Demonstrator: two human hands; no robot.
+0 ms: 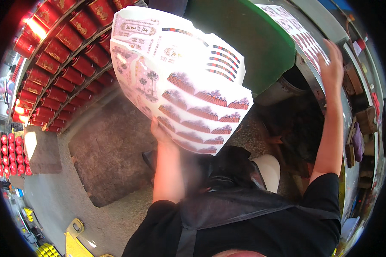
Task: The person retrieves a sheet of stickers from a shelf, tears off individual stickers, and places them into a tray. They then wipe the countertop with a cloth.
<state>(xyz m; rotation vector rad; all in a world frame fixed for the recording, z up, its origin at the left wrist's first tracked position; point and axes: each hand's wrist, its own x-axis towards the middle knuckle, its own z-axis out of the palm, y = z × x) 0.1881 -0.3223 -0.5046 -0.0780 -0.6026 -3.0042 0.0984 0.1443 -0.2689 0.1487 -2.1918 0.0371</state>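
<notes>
Two or so large glossy printed sheets (188, 100) with pink, purple and red landscape bands are held up in front of me, bowed and overlapping. My left hand (161, 132) grips their lower left edge; most of its fingers are hidden behind the paper. Glare washes out the middle of the print. Over at the right, my right hand (331, 68) is open, its fingers stretched out beside another printed sheet (294, 28). That sheet lies along the bench surface, and I cannot tell whether the fingertips touch it.
Racks of red canisters (55, 55) with gold motifs rise at the left. A green board (244, 43) stands behind the held sheets, with a bucket (283, 90) below it. Brown matting (111, 150) covers some floor. A yellow stool (75, 240) is at lower left.
</notes>
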